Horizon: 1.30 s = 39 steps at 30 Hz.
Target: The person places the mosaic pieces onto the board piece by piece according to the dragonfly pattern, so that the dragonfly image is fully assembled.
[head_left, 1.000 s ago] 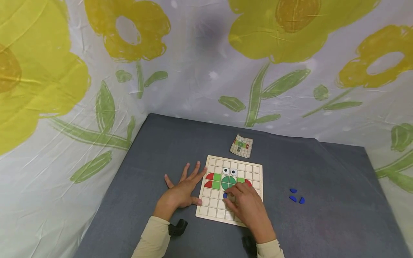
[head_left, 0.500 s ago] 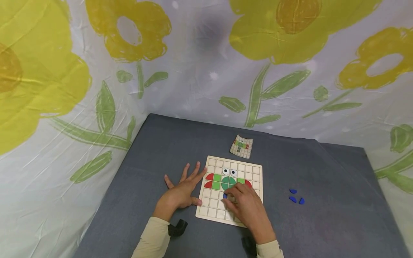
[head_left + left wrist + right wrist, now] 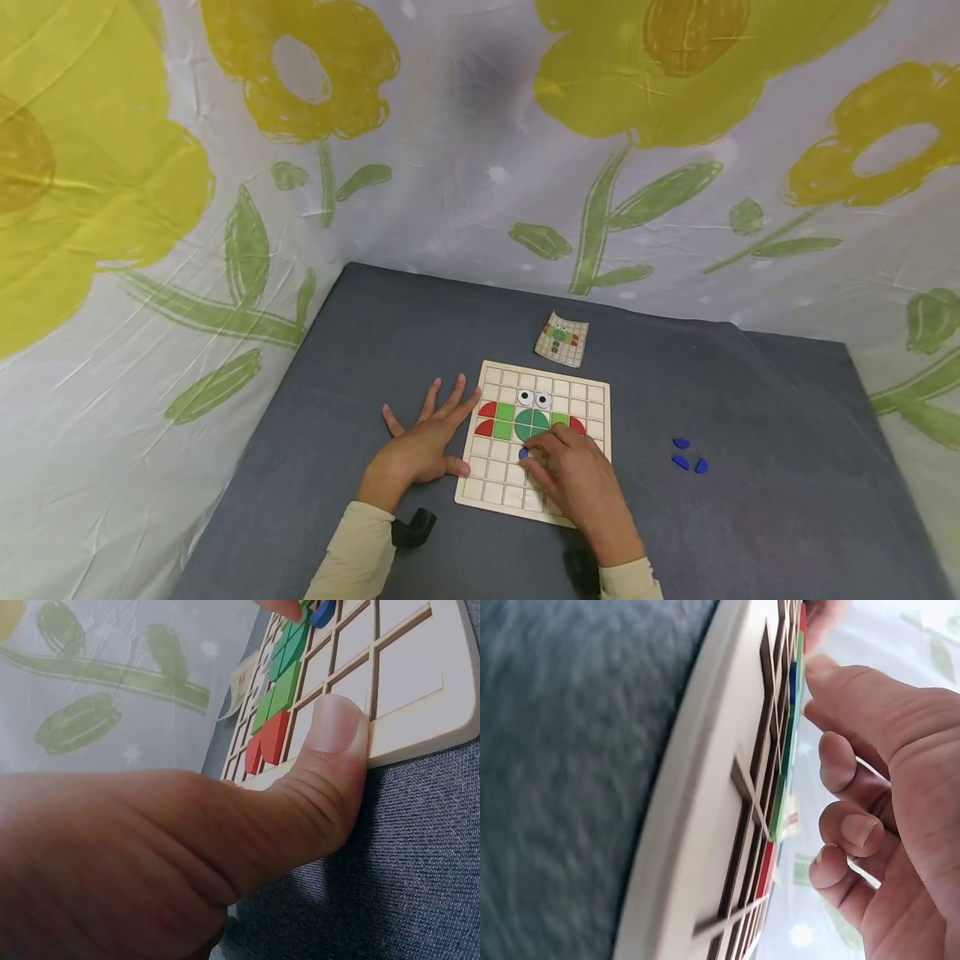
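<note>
A square wooden grid board point(image 3: 495, 492) lies on the grey cloth, holding two white eye tiles point(image 3: 534, 399), red point(image 3: 484, 428) and light green tiles point(image 3: 502, 421), and a dark green circle of quarter pieces point(image 3: 531, 424). Below that circle, the thumb and index finger of my right hand point(image 3: 581, 483) pinch a small blue curved tile point(image 3: 522, 454) at a cell; the hand covers part of the board. My left hand point(image 3: 420, 446) is spread at the board's left side, its thumb point(image 3: 334, 739) resting on the rim and an index fingertip at the upper left edge.
Several loose blue tiles point(image 3: 681, 462) lie on the cloth right of the board. A small printed card point(image 3: 562, 340) with a matching coloured pattern lies behind it. A flower-patterned curtain point(image 3: 450, 167) hangs along the table's far and left sides.
Almost nothing differs: the right thumb and index finger shift very slightly at the blue tile. The left hand stays put.
</note>
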### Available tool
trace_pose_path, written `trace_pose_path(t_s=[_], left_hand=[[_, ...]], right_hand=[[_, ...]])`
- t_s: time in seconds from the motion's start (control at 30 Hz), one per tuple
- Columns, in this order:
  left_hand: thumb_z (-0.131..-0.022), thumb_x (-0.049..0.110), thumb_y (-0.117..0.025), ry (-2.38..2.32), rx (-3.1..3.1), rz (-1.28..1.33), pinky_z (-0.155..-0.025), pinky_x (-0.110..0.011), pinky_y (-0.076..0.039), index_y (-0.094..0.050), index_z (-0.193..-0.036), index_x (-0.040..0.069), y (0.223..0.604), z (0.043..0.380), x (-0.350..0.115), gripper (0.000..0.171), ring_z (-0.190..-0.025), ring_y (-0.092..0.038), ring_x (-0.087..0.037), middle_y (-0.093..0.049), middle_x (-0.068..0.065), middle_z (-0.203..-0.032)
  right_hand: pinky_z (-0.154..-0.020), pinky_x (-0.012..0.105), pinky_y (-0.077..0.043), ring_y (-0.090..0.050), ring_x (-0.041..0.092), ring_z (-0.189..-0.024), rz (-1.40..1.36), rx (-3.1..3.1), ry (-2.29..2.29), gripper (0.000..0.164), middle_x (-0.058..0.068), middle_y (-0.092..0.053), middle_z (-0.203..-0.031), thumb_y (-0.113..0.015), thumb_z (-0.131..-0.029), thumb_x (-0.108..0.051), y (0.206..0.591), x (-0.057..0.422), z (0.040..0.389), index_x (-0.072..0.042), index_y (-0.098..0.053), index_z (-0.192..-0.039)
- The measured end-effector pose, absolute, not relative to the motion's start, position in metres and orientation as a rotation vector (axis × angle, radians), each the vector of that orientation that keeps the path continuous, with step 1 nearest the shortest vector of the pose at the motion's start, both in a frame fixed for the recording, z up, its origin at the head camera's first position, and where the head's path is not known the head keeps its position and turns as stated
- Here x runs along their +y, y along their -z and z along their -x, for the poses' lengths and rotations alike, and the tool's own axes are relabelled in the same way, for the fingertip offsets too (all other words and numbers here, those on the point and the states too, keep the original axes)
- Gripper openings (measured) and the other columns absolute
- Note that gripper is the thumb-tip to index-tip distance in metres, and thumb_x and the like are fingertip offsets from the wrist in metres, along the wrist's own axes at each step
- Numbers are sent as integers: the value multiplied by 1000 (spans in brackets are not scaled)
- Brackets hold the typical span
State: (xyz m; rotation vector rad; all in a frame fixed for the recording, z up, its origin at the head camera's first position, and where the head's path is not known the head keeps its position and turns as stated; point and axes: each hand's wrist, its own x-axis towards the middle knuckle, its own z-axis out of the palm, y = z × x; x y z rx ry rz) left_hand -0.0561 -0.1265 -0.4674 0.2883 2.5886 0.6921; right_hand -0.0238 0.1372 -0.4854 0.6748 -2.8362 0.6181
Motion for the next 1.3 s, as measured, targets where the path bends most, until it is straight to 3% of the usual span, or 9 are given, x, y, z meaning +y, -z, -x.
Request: trace_pose_path(t_s=[0.13, 0.23, 0.47, 0.57, 0.67, 0.8, 0.9, 1.07, 1.3], left_hand=[[-73, 31, -95, -688, 2590, -283, -103, -89, 19, -21, -170, 36, 468, 56, -126, 122, -164, 10, -31, -3, 5, -178], [-73, 30, -95, -692, 2590, -280, -103, -89, 20, -20, -170, 36, 469, 57, -126, 123, -164, 11, -31, -2, 6, -178], [-72, 29, -96, -703, 2593, -290, -102, -89, 21, -21, -170, 35, 469, 56, -125, 123, -164, 11, -32, -3, 5, -178], [-73, 29, -96, -701, 2591, -291, -102, -89, 21, -21, -170, 35, 469, 57, -125, 123, -164, 11, -31, -3, 5, -178], [-73, 29, -95, -701, 2587, -291, -103, -89, 20, -21, -170, 35, 469, 56, -125, 123, -164, 11, -31, -3, 5, -178], [-73, 29, -95, -698, 2583, -288, -103, -89, 21, -21, -170, 35, 469, 55, -125, 123, -164, 11, -31, -2, 5, -178], [-73, 29, -95, -696, 2584, -286, -103, -89, 21, -21, -170, 35, 470, 55, -125, 123, -164, 12, -31, -2, 6, -178], [-73, 30, -95, -694, 2584, -291, -103, -89, 21, -20, -170, 36, 469, 55, -126, 123, -164, 12, -30, -1, 6, -178], [-75, 30, -94, -690, 2575, -290, -104, -88, 21, -20, -171, 36, 466, 55, -126, 121, -164, 12, -30, -1, 7, -178]], right_hand=[[-76, 38, -56, -64, 10, -83, -624, -2824, -630, 18, -9, -65, -93, -87, -90, -31, 484, 146, 25, -20, -80, -102], [-70, 35, -55, -63, 9, -79, -524, -2834, -653, 16, -9, -63, -90, -87, -91, -27, 483, 155, 25, -20, -79, -101], [-51, 27, -40, -49, 8, -64, -244, -2864, -687, 14, -4, -63, -90, -83, -95, -26, 480, 188, 23, -17, -78, -104], [-52, 31, -44, -54, 12, -66, -143, -2838, -674, 14, 0, -66, -94, -81, -97, -25, 480, 207, 21, -15, -78, -105], [-58, 44, -53, -65, 22, -75, -42, -2798, -639, 12, 3, -68, -96, -80, -97, -21, 480, 227, 18, -13, -79, -106], [-68, 57, -56, -69, 33, -86, 90, -2781, -592, 12, 8, -69, -98, -78, -98, -16, 478, 252, 14, -8, -78, -107], [-68, 59, -54, -68, 35, -86, 185, -2794, -585, 12, 12, -69, -99, -76, -98, -13, 478, 269, 10, -6, -78, -107], [-81, 65, -51, -67, 46, -99, 282, -2848, -601, 12, 20, -69, -108, -73, -99, -9, 476, 290, 4, -3, -77, -109], [-86, 67, -52, -67, 46, -106, 353, -2915, -603, 18, 19, -67, -114, -79, -98, -20, 478, 300, -3, -9, -79, -112]])
